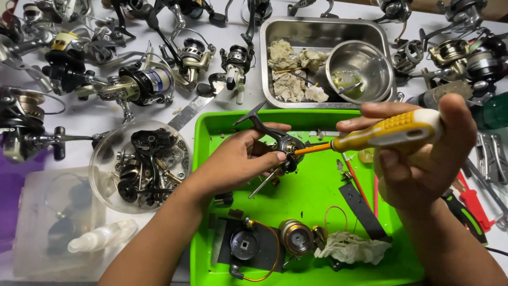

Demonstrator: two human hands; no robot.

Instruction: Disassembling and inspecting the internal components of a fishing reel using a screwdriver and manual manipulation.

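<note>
In the head view, the left hand (238, 159) holds a small dark reel part (280, 145) just above the green tray (203, 175), near the tray's far edge. Its grip is closed around the part, with the thumb on the near side. The right hand (423, 153) is to the right of the tray's middle, and its grip is clamped on the yellow-and-white handle of a screwdriver (381, 132). The long axis of the screwdriver runs almost level, from right to left, and the orange shaft points at the reel part. The tip seems to touch the part, beside the left thumb. A metal pan (270, 63) stands on the surface behind the tray.
</note>
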